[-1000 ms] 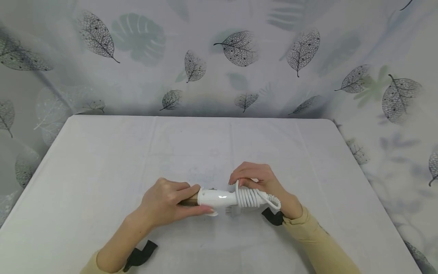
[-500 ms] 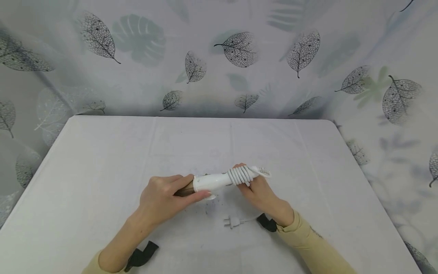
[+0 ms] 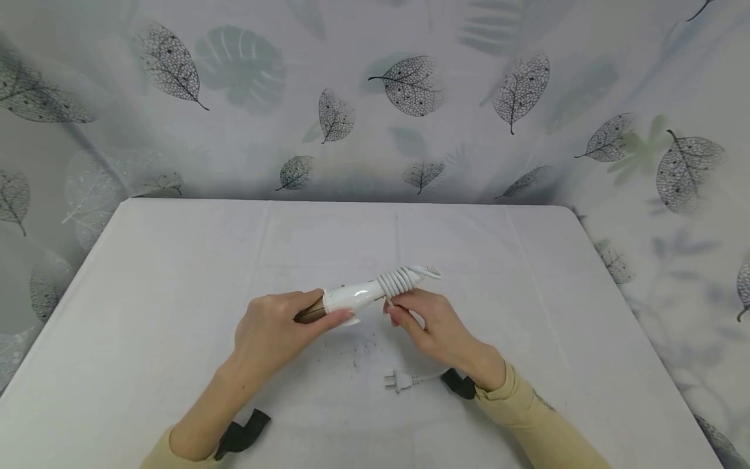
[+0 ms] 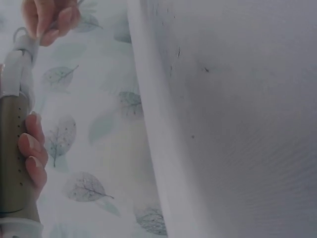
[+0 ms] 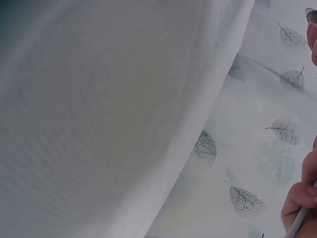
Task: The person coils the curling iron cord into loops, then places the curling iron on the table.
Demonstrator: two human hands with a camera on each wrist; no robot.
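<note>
A curling iron with a white handle (image 3: 351, 296) and a gold-brown barrel (image 4: 12, 153) is held up over the table, its handle end tilted away to the right. My left hand (image 3: 272, 329) grips the barrel, thumb along the near side of the handle. Rows of small holes show on the barrel in the left wrist view. White cord (image 3: 396, 281) is coiled several times round the handle's far end. Just below these coils my right hand (image 3: 442, 326) pinches the cord between thumb and fingers. In the right wrist view, the cord (image 5: 297, 221) passes through the right fingers.
A two-pin plug (image 3: 400, 380) lies on the white table (image 3: 176, 260) near the right wrist, its cord running to the right. Small dark specks (image 3: 355, 355) dot the cloth below the curling iron. Leaf-patterned curtain (image 3: 363, 150) hangs behind the table.
The curling iron's handle end has swung up and away from the person. My right hand has gone from above the coils to below them. The plug now shows apart from the handle, lower down.
</note>
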